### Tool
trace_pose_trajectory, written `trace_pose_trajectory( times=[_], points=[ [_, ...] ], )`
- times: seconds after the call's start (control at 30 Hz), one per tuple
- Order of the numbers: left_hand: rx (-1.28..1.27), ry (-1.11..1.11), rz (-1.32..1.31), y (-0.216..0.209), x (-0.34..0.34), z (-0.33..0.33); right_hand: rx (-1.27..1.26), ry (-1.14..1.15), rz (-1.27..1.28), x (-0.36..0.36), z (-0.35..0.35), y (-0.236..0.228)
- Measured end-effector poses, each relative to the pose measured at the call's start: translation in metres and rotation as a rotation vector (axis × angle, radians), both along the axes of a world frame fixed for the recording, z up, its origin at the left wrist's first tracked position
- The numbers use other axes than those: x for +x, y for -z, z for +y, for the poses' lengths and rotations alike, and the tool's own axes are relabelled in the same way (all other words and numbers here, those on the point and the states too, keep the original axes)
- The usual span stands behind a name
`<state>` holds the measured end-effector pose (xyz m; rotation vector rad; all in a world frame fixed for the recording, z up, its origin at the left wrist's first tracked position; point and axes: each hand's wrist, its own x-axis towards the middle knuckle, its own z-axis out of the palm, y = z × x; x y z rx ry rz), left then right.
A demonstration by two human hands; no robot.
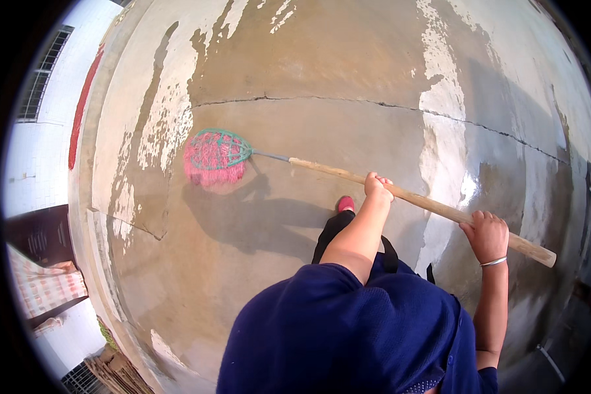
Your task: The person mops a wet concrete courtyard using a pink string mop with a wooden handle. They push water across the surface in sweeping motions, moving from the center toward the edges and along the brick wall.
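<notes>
A broom [338, 172] with a long wooden handle slants across the view, its far end to the left. Its head has pink bristles [213, 172] set in a green plastic frame [240, 148], spread against the wet concrete. Partway along the shaft, my left hand [379, 187] is wrapped around the wood. My right hand [488, 236], with a silver bangle at the wrist, grips the same handle nearer its butt end, which sticks out past the hand.
Wet, brown-stained concrete [295, 131] spreads all around, with pale drier patches and a long crack [322, 98]. White walls [39, 157] run along the left, beside a checked cloth [46, 282]. Stacked sticks [115, 371] lie at lower left. My pink shoe [346, 203] shows below the handle.
</notes>
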<state>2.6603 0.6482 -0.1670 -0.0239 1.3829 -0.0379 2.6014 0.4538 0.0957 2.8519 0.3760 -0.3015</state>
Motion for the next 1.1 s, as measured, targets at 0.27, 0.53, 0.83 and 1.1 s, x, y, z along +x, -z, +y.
trace_pose_trajectory(
  times=[0.27,0.53,0.83,1.1],
  points=[
    [0.080,0.209,-0.221,-0.002,0.136,0.077,-0.059,0.058,-0.034,0.046,0.084,0.010],
    [0.144,-0.009,-0.395,-0.073,0.225,0.150,0.101,-0.201,-0.136,0.170,0.099,-0.020],
    [0.315,-0.439,-0.375,-0.082,0.227,0.344,0.212,-0.628,-0.072,0.300,0.252,-0.026],
    [0.284,-0.678,-0.086,-0.015,0.149,0.513,0.210,-0.975,-0.051,0.335,0.464,-0.001]
  ],
)
